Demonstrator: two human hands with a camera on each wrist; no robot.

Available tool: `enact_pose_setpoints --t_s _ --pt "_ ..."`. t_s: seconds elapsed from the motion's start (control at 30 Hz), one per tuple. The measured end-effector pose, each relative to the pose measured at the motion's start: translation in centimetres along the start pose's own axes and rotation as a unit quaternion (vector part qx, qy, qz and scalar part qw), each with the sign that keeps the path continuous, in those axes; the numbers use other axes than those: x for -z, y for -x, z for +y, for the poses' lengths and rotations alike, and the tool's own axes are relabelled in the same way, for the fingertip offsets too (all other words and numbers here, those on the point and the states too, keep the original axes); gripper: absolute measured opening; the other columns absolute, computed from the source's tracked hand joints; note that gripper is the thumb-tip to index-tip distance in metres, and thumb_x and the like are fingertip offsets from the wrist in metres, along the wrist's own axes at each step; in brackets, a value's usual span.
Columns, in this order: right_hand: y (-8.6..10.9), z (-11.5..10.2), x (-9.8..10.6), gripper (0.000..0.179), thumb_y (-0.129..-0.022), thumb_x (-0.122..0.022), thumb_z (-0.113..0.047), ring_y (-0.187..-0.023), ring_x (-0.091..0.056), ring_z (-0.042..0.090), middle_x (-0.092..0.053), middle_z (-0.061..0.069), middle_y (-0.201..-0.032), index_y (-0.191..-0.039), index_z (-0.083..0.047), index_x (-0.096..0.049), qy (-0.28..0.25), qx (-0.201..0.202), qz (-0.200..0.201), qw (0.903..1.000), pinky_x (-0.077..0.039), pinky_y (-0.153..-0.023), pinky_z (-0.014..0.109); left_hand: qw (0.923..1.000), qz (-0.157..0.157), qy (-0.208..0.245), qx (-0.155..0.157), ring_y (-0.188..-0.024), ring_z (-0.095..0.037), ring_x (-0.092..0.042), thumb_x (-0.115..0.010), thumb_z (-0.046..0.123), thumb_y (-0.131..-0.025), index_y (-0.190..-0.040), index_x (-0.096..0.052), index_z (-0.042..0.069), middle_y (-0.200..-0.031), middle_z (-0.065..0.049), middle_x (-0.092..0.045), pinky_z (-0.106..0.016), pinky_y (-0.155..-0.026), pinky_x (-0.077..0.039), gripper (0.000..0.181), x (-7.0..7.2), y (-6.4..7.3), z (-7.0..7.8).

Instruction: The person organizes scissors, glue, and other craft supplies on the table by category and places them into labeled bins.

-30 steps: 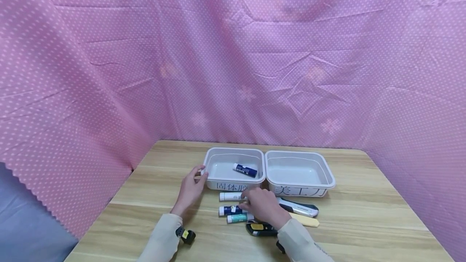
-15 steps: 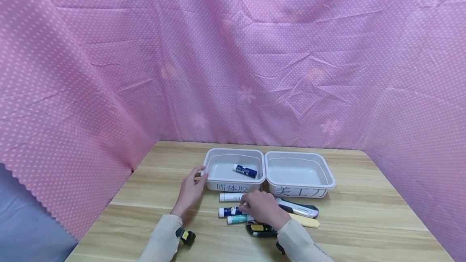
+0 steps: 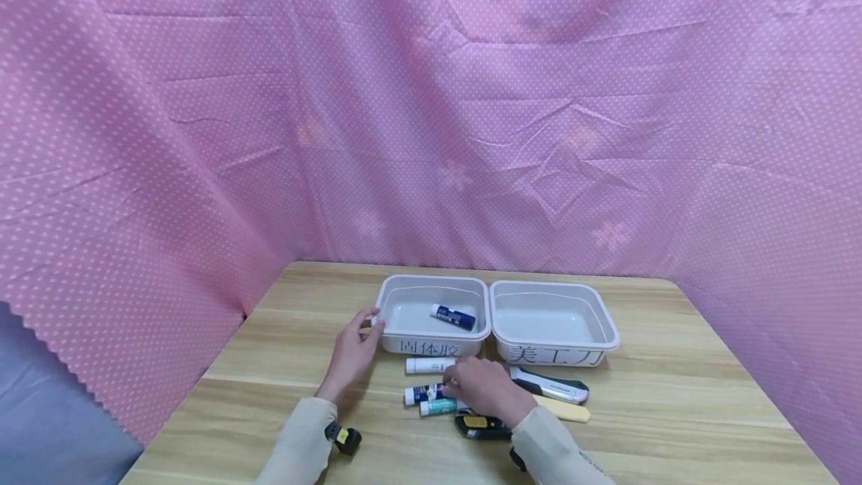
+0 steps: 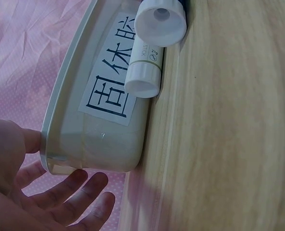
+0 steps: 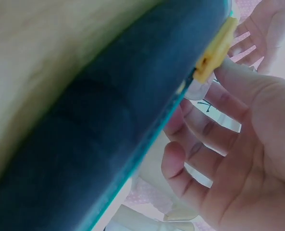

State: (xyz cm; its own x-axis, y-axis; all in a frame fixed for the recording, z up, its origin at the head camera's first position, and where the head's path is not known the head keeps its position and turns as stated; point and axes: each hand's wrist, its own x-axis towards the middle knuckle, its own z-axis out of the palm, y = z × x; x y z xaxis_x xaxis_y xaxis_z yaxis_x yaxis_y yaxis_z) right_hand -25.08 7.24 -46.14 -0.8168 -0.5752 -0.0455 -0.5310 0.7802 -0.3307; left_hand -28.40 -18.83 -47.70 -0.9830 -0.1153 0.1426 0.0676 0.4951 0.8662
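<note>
My left hand (image 3: 353, 350) holds the outer corner of the left white bin (image 3: 409, 313), its thumb on the rim (image 4: 47, 139) and the other fingers behind. A navy glue stick (image 3: 453, 317) lies in that bin. In front of it, my right hand (image 3: 488, 389) pinches the right end of another navy glue stick (image 3: 424, 394), whose white cap (image 4: 160, 21) points left. A white glue stick (image 3: 424, 365) lies behind it and a teal glue stick (image 3: 439, 406) just in front. In the right wrist view, a dark utility knife (image 5: 108, 106) hides part of the grasp.
A second white bin (image 3: 552, 320) stands against the first one's right side. Beside my right hand lie a silver-and-black utility knife (image 3: 552, 386), a pale yellow knife (image 3: 566, 409) and a black-and-yellow one (image 3: 480, 425). Pink cloth (image 3: 458, 133) hangs behind the wooden table (image 3: 673, 395).
My right hand has shifted slightly toward me, and its fingers have closed on the navy glue stick, which now tilts a little. The left hand stays at the bin's corner.
</note>
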Motion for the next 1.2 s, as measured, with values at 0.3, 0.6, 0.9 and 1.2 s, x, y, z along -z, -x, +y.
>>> enact_pose_setpoints --t_s 0.3,0.6,0.9,1.2 --pt "-0.2 -0.1 0.0 0.023 -0.098 -0.068 -0.034 -0.066 -0.052 0.005 -0.066 -0.011 -0.088 -0.116 -0.022 -0.076 0.021 0.004 0.004 0.9998 -0.044 -0.058 0.021 1.0000 0.002 0.001 0.001 -0.118 -0.034 -0.065 -0.054 0.031 -0.107 -0.149 -0.050 0.015 -0.142 -0.021 -0.057 -0.045 -0.096 -0.057 0.045 0.0 -0.1 0.0" --pt "-0.3 0.0 0.2 0.024 -0.098 -0.069 -0.035 -0.070 -0.053 0.004 -0.071 -0.008 -0.094 -0.117 -0.023 -0.077 0.028 0.005 0.026 0.9993 -0.045 -0.060 0.022 1.0000 0.003 0.003 -0.001 -0.117 -0.034 -0.066 -0.055 0.029 -0.107 -0.148 -0.051 0.013 -0.140 -0.022 -0.058 -0.045 -0.095 -0.058 0.045 0.1 0.0 0.1" --pt "-0.1 -0.3 0.6 0.022 -0.098 -0.069 -0.035 -0.072 -0.052 0.004 -0.070 -0.009 -0.094 -0.115 -0.022 -0.077 0.034 0.021 0.060 0.9974 -0.046 -0.061 0.022 1.0000 0.000 0.003 0.008 -0.118 -0.034 -0.065 -0.054 0.032 -0.107 -0.149 -0.049 0.016 -0.141 -0.021 -0.058 -0.045 -0.095 -0.058 0.045 0.0 0.0 0.0" --pt "0.1 -0.5 1.0 0.024 -0.100 -0.065 -0.038 -0.072 -0.053 0.004 -0.065 -0.012 -0.091 -0.114 -0.022 -0.076 0.029 0.022 0.088 0.9955 -0.046 -0.061 0.022 1.0000 0.000 0.003 0.004 -0.119 -0.036 -0.065 -0.055 0.028 -0.107 -0.149 -0.050 0.015 -0.142 -0.023 -0.057 -0.046 -0.096 -0.058 0.044 0.0 -0.1 0.0"
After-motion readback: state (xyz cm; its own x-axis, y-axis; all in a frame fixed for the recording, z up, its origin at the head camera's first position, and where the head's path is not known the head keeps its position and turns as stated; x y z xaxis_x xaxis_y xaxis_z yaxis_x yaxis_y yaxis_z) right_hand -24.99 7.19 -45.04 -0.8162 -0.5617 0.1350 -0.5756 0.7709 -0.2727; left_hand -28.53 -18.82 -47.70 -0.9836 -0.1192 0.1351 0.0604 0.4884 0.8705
